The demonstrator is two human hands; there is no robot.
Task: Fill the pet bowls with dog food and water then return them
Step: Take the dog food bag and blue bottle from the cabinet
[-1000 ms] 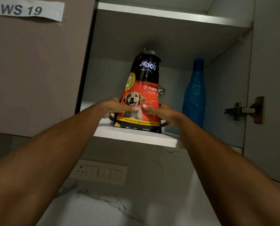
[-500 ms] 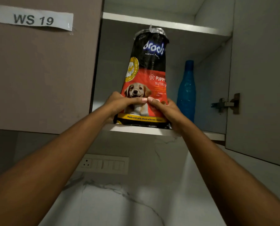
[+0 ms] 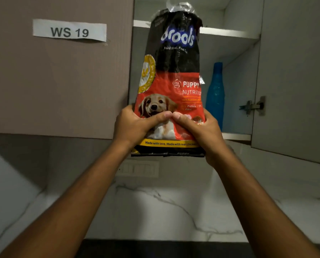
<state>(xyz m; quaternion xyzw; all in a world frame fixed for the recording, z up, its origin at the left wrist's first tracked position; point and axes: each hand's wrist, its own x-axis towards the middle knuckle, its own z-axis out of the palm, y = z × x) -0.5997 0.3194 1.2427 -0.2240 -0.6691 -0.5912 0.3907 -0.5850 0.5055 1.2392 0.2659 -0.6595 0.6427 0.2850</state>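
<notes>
Wall cupboard, left door shut with a "WS 19" label, right door swung open. Dog food bag upright, held in front of the open cupboard, its bottom edge below the shelf front edge, probably clear of it. Blue bottle stands on the shelf toward its right end, behind the bag. Left hand grip closed on the bag's lower left side, right hand grip closed on the lower right, thumbs touching across the front.
</notes>
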